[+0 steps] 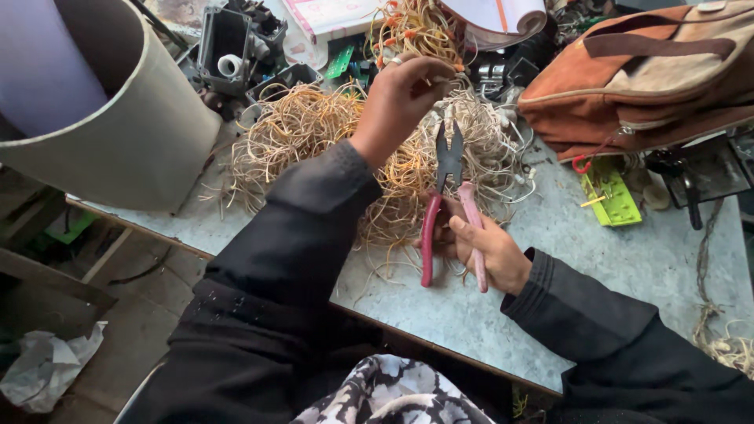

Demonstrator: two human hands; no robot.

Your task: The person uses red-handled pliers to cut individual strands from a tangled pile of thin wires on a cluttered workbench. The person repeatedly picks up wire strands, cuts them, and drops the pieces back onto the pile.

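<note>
While both arms reach over the grey worktable (628,259), the wire tangle (377,149) at its centre serves as ref. point for all positions. Far left of the tangle: a large beige cylinder (133,133), tilted, resting at the table's left corner. Just behind-left of the tangle: dark plastic housings (232,47) w/ a white tube end showing. Directly over the tangle's upper middle: left hand (404,94), fingers closed, pinching thin pale wire strands pulled up from the heap. At the tangle's near-right edge: right hand (487,247), fingers wrapped around one pink handle of the pliers (449,204); the red handle sits apart from it, so handles are spread and the dark metal nose points up into the wires. Right of the tangle: a green plastic part (609,196) flat on the table. Behind-right of the tangle: an orange-brown bag (644,78), lying at the table's far edge.
</note>
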